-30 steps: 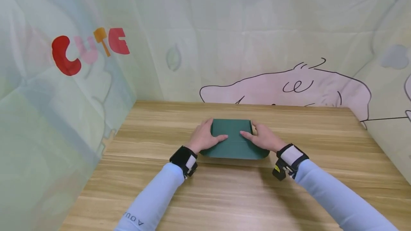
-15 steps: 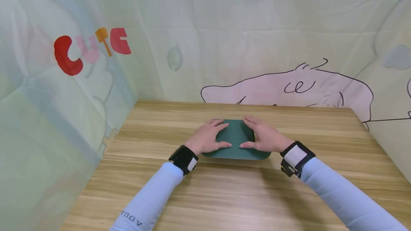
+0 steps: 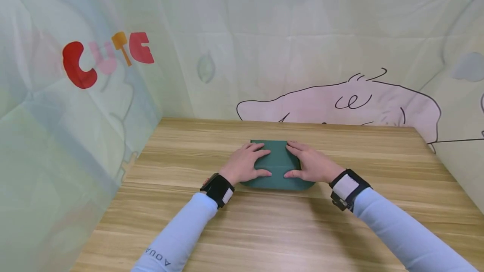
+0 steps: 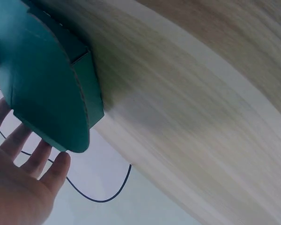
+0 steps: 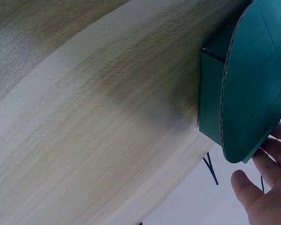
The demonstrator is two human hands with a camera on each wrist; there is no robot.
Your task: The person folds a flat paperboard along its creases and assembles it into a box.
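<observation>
A dark green cardboard box (image 3: 277, 154) lies on the wooden table, its lid down over the top. Toward the person, the lid's round-cornered front flap (image 3: 277, 183) sticks out; both wrist views show this flap standing out past the box's green front wall (image 4: 90, 89). My left hand (image 3: 243, 165) rests on the lid's left side, fingers spread and thumb pointing inward. From the right, my right hand (image 3: 311, 163) lies on the lid in a mirrored pose, its thumb near the flap's fold. Inside the box is hidden.
The wood-grain table (image 3: 264, 230) stretches out around the box. Behind it hangs a pale printed cloth (image 3: 264, 53) with a cartoon figure, and another stretch of cloth with coloured letters closes off the left side. Both wrists wear black straps.
The fingers of both hands have come up from the box's sides onto the lid. Both thumbs have slid toward the person, and the front flap tilts slightly lower.
</observation>
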